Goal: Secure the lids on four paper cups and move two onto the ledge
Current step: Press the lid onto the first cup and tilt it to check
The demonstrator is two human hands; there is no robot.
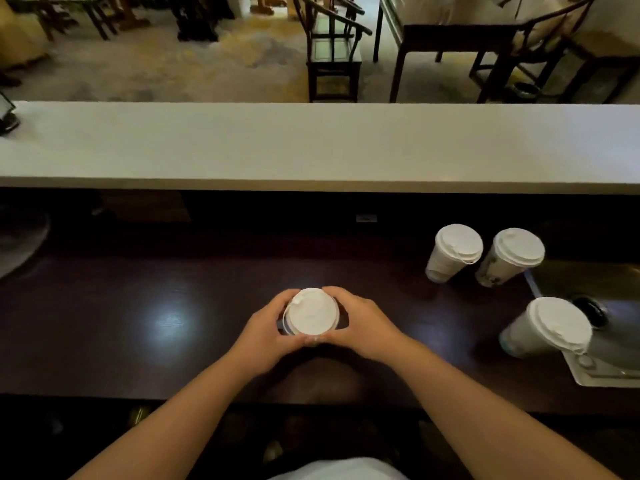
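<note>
At the far left, on the white ledge, the corner of a dark device is seen at the edge of the view. A bright reflection of light is seen on the dark counter below the ledge. In the middle of the counter, a paper cup with a white lid is held between both hands. The left hand is curled around the left side of the lid, and the right hand is curled around the right side; the thumbs are met at the near edge of the lid. Further to the right, two lidded cups are placed just beside each other, the first cup and the second cup, near the back of the counter. At the far right, a fourth lidded cup is placed closer to the person, beside a pale tray. Nothing more can be told about the tray.
</note>
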